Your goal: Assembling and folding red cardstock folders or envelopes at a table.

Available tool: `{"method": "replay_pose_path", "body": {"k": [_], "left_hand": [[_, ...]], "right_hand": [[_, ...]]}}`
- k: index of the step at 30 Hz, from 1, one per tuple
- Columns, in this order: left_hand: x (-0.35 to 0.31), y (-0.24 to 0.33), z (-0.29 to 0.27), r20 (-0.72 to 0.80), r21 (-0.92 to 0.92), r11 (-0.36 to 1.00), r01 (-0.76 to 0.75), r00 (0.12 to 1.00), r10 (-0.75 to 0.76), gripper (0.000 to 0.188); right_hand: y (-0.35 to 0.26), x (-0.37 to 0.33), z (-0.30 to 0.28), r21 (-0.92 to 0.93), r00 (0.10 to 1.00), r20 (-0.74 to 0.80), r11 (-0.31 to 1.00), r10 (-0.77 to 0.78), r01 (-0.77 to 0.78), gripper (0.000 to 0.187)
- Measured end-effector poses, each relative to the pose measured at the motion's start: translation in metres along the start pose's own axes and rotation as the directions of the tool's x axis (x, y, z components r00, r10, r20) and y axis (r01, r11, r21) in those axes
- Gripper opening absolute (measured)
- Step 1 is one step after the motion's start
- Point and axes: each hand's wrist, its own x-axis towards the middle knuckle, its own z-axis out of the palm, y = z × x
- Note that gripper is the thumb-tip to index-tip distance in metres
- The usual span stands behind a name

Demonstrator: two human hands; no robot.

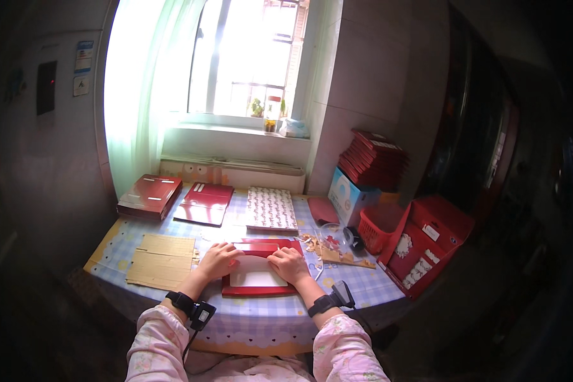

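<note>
In front of me on the table lies a red cardboard box piece point(259, 291) with a white inner face and a red border. My left hand point(221, 260) is at its upper left, fingers curled onto the red flap point(258, 248) along its far side. My right hand point(290, 264) grips the same flap at the right, with its fingertips bent over the edge. Some fingertips are too small to make out. To the left of my left hand lies a flat tan cardboard sheet point(161, 260).
Behind are a red box stack point(149, 196), a red folder-like piece point(204, 204) and a patterned stack point(271, 208). At right stand a clear plastic container point(332, 237), a red basket point(375, 230), a blue-white box point(349, 196) and a large red box point(424, 245).
</note>
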Motion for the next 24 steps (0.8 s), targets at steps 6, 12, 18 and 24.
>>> {"method": "replay_pose_path", "body": {"k": [6,12,18,24], "left_hand": [[-0.003,-0.008,0.008,0.025,0.05,0.995,-0.092,0.996,0.091,0.014],[-0.003,-0.007,0.007,0.114,-0.1,0.988,-0.122,0.985,0.133,0.007],[-0.002,-0.002,0.001,0.186,-0.075,0.984,-0.159,0.968,0.17,0.013],[-0.001,0.006,-0.004,0.167,-0.106,0.977,-0.186,0.965,0.202,0.032]], "right_hand": [[-0.002,0.002,0.0,-0.006,1.0,-0.003,1.0,-0.011,0.011,0.01],[0.001,-0.002,0.003,0.167,0.999,0.01,0.985,-0.053,0.051,0.011],[-0.004,0.001,-0.004,0.212,0.995,0.098,0.977,-0.03,0.008,0.014],[-0.005,0.001,-0.001,0.267,0.998,0.017,0.962,-0.058,0.052,0.018]]}}
